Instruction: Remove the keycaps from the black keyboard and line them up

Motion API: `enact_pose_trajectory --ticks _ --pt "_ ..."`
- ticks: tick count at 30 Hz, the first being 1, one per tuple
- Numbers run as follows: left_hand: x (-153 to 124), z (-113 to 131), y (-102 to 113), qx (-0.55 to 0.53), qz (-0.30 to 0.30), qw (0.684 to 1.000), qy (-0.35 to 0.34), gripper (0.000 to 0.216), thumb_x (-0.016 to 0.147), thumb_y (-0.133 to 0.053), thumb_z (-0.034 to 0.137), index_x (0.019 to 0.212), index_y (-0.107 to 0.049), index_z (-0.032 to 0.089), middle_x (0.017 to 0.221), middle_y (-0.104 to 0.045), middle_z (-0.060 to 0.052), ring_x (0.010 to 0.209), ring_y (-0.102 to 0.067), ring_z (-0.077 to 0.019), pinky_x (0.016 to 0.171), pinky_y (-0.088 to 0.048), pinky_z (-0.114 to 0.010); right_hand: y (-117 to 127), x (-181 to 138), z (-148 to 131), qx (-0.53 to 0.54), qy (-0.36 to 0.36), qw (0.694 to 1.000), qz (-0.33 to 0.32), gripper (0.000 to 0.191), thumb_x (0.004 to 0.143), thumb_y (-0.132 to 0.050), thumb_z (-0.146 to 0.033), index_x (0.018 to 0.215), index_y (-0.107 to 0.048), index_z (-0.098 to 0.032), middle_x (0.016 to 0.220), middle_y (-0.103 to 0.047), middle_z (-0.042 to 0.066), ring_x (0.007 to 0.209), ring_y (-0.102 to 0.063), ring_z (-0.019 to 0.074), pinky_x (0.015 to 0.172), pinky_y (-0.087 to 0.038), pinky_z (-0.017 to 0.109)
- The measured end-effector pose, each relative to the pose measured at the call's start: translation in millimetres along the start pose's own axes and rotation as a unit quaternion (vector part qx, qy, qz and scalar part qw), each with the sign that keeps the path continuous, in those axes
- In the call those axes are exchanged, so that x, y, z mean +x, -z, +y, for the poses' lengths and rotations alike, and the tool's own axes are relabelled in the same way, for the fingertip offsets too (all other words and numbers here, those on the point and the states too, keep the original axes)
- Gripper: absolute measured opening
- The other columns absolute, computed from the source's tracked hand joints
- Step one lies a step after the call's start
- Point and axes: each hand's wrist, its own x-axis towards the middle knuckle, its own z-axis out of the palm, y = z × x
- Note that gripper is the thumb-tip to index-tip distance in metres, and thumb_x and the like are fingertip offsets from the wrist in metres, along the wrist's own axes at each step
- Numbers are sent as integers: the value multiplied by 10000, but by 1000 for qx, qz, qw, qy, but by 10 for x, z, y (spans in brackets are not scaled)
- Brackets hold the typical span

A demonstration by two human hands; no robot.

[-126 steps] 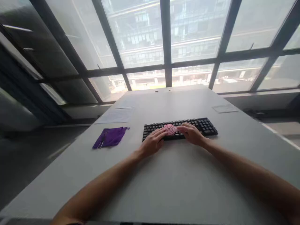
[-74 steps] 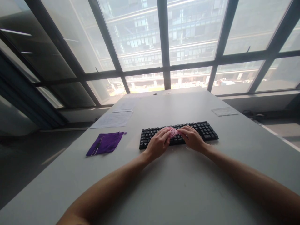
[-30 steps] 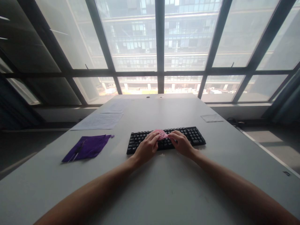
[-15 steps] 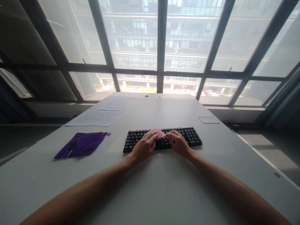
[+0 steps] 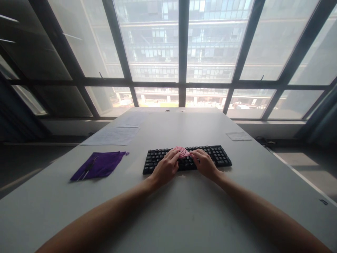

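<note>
A black keyboard (image 5: 218,156) lies across the middle of the grey table (image 5: 184,211). On its keys rests a round pink ridged disc (image 5: 182,151). My left hand (image 5: 166,169) grips the disc's left edge with curled fingers. My right hand (image 5: 203,163) pinches the disc's right edge, its palm over the keys. Both forearms stretch out across the table toward the keyboard.
A purple cloth (image 5: 98,165) with a thin dark tool on it lies left of the keyboard. Sheets of paper (image 5: 112,136) lie further back on the left, and a small sheet (image 5: 238,135) at the back right. Large windows stand beyond the table's far edge.
Both hands have stayed on the pink disc on the keyboard, shifting it slightly over the keys. The view has tilted and swung a little; nothing else on the table moved.
</note>
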Motion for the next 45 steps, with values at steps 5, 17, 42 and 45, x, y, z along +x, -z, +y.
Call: enact_pose_trajectory --ticks 5,17,42,45 --pt "-31 -47 -57 30 -8 999 28 532 935 -464 150 1465 -421 142 1508 -453 -136 1457 -329 -297 1180 -381 -498 -46 10 -4 0 -3 1000 12 218 982 -491 -165 1068 -686 -210 989 -689 86 934 -629 223 853 -527 371" --pt "-7 -3 -2 4 9 999 31 465 949 -448 153 1413 -482 157 1471 -492 -133 1382 -454 -255 1160 -420 -446 -11 0 -32 12 3 1000 27 253 948 -496 -106 1097 -671 -213 984 -667 86 937 -617 222 845 -522 368" --pt "8 89 80 7 25 999 27 230 966 -470 176 1141 -617 190 1149 -620 -97 1098 -582 -232 972 -527 -408 44 -27 -84 -29 1 1000 -12 126 949 -528 -195 948 -651 -217 875 -631 54 829 -596 191 762 -478 299" --pt "8 97 83 10 22 999 29 252 968 -465 180 1172 -610 201 1178 -621 -95 1128 -579 -239 974 -529 -415 51 -28 -83 -27 4 1000 -8 136 951 -527 -194 958 -659 -223 881 -641 57 833 -598 195 764 -482 306"
